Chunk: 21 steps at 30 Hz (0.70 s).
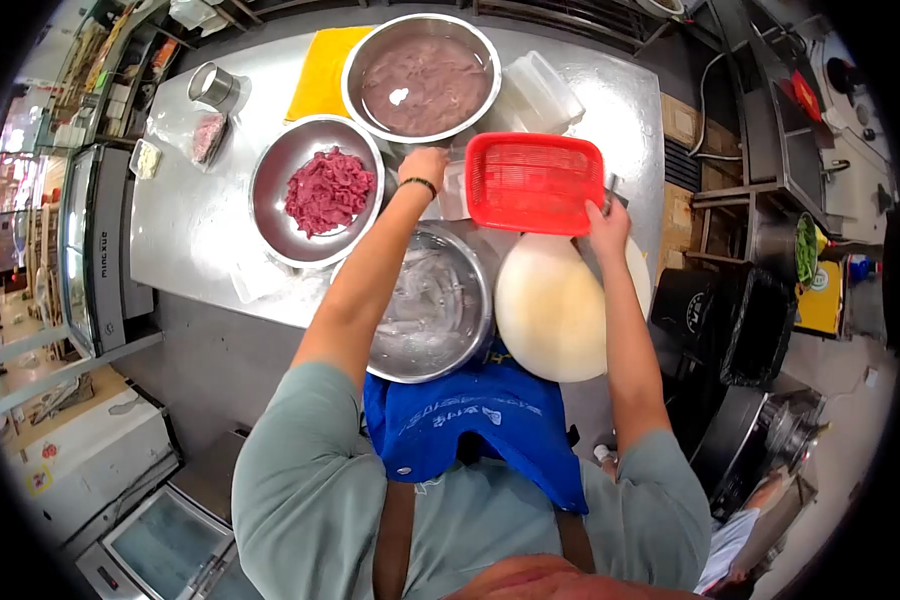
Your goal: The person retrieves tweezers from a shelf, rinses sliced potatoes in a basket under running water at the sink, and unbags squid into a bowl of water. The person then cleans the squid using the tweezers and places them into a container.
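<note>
My left hand (pixel 423 167) is closed, its fingertips largely hidden, between the bowl of meat in cloudy liquid (pixel 425 75) and a clear plastic container (pixel 454 190). At the red basket's (pixel 535 182) lower right corner, my right hand (pixel 608 228) is closed round a metal handle (pixel 612 184) that sticks up above the fingers. A round pale cutting board (pixel 552 305) lies below the basket. Under my left forearm is a steel bowl (pixel 425 305) with clear, wet-looking contents. Another steel bowl (pixel 270 205) holds red sliced meat (pixel 330 192).
On the steel table (pixel 195 270) are a yellow cloth (pixel 322 70), clear containers (pixel 542 90) at the back, a metal cup (pixel 211 85) and bagged meat (pixel 207 138). Black bins (pixel 760 325) stand at right. Another person's clothed body (pixel 730 550) shows at lower right.
</note>
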Each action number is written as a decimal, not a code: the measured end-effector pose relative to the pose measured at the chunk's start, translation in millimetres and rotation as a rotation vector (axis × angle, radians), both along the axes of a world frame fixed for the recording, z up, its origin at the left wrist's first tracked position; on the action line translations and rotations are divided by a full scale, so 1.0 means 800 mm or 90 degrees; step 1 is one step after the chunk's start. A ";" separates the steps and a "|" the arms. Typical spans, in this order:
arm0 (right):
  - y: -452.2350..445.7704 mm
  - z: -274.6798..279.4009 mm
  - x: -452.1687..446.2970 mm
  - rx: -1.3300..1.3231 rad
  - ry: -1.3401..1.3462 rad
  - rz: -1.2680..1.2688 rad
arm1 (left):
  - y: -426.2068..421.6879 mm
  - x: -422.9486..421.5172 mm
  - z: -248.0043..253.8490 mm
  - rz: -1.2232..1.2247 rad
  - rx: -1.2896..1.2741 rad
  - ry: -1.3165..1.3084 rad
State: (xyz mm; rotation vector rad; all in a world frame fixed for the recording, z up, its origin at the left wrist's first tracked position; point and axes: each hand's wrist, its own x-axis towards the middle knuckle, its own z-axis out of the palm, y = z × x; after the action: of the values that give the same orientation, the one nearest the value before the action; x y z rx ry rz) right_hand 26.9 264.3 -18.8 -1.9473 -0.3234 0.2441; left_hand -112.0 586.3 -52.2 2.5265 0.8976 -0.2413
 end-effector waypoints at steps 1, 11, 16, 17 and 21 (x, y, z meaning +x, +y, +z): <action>0.016 -0.008 0.000 -0.005 -0.002 -0.006 | -0.008 -0.022 0.024 0.033 0.008 -0.100; 0.066 -0.037 0.002 -0.339 -0.213 0.069 | 0.028 -0.410 0.108 0.335 -0.075 -0.387; 0.058 0.062 -0.069 -0.346 -0.166 -0.170 | 0.019 -0.448 0.106 0.265 -0.117 -0.372; 0.050 0.064 -0.084 -0.352 -0.169 -0.175 | 0.006 -0.437 0.105 0.230 -0.148 -0.385; 0.046 0.088 -0.179 0.249 0.224 -0.196 | -0.039 -0.375 0.072 -0.023 -0.209 -0.407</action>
State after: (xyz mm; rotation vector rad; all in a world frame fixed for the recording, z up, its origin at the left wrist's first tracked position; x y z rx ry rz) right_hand -116.3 300.9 51.7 -1.5067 0.1532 0.2915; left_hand -411.6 555.0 5.5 2.1056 0.5038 0.3664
